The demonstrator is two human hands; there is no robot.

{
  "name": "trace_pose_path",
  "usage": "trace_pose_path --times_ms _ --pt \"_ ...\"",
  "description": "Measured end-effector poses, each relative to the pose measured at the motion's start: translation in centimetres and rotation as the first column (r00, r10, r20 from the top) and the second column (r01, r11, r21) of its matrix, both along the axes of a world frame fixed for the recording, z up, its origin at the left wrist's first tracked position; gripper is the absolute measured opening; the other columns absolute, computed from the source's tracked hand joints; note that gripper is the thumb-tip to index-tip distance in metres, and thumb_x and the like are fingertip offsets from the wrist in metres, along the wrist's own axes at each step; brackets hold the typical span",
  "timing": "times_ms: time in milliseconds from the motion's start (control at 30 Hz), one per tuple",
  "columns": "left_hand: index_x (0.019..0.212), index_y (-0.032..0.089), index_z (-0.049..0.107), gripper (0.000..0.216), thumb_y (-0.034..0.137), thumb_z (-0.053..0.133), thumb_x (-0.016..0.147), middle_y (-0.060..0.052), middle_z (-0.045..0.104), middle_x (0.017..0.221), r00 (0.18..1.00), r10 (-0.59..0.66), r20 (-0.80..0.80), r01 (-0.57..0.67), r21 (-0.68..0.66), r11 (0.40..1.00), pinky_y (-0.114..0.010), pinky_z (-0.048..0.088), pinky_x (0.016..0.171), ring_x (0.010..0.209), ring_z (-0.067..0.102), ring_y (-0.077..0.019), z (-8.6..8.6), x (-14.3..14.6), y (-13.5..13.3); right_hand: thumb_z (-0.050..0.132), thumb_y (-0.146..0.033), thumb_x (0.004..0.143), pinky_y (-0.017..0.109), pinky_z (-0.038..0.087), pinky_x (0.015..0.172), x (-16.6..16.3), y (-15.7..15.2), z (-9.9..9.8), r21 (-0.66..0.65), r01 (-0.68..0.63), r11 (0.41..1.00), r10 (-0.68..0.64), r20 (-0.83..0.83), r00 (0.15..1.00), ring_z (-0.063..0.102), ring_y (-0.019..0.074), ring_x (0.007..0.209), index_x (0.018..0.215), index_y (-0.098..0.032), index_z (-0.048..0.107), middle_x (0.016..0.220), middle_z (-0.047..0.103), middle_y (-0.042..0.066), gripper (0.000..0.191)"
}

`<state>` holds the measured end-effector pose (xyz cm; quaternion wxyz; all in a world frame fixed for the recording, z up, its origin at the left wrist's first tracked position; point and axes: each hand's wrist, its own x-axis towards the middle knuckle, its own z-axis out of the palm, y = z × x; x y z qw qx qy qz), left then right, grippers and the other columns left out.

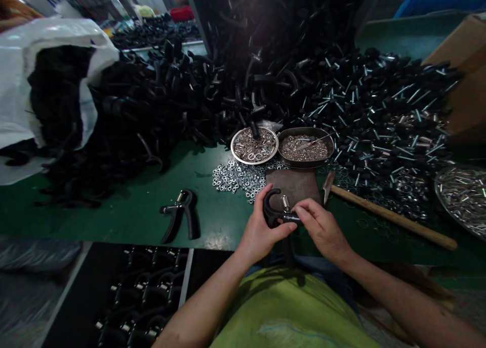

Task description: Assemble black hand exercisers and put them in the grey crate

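Note:
My left hand (258, 230) is wrapped round a black hand grip strengthener (274, 212), its curved hook end up and one handle pointing down. A metal coil spring (285, 203) stands out of it. With fingertips pinched together, my right hand (321, 229) touches the strengthener beside the spring; whatever small part lies between those fingers is hidden. Just beyond my hands lies a dark steel block (298, 183). On the bench to the left rests an assembled hand grip strengthener (182, 214) with its spring fitted.
A hammer (395, 216) lies at the right. Behind the block are loose nuts (235, 178), a round dish (232, 148) and an oval tin (304, 163) of small metal parts. Black handles (182, 90) and knobbed screws (353, 105) are heaped behind. A box (184, 282) of strengtheners stands lower left.

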<state>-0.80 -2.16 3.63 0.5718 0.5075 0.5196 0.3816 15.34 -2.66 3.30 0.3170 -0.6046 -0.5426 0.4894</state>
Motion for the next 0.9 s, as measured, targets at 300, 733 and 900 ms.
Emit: trace_pose_path --times_ms 300,733,900 --pt "0.133 0.032 0.035 0.081 0.029 0.076 0.064 -0.001 0.060 0.100 0.999 0.039 0.002 -0.038 -0.058 0.998 -0.026 0.048 0.062 0.067 0.059 -0.0135 -0.4 -0.3 -0.8 0.037 -0.060 0.085 0.022 0.035 0.042 0.3 -0.1 0.1 -0.145 -0.027 0.989 0.016 -0.076 0.997 0.040 0.0102 0.042 0.089 -0.021 0.056 0.049 0.043 -0.005 0.044" --pt "0.130 0.027 0.037 0.077 0.024 0.076 0.064 -0.003 0.056 0.116 0.999 0.034 -0.009 -0.034 -0.015 0.999 -0.034 0.041 0.095 0.105 0.055 -0.0213 -0.7 0.0 -1.0 0.050 -0.055 0.081 0.024 0.046 0.058 0.8 -0.2 -0.6 0.077 -0.105 0.991 0.102 0.048 0.994 0.060 0.0151 0.071 0.095 -0.020 0.059 0.078 0.064 0.003 0.039" --pt "0.127 0.029 0.044 0.071 0.020 0.074 0.064 -0.002 0.057 0.119 0.990 -0.035 -0.135 0.045 0.074 0.996 -0.034 0.042 0.094 0.103 0.058 -0.0214 -0.3 -0.4 -0.7 0.033 -0.060 0.087 0.021 0.040 0.042 1.1 0.6 -0.8 -0.278 -0.236 0.931 0.190 -0.185 0.964 0.051 0.0109 0.047 0.092 -0.017 0.056 0.055 0.053 -0.003 0.049"
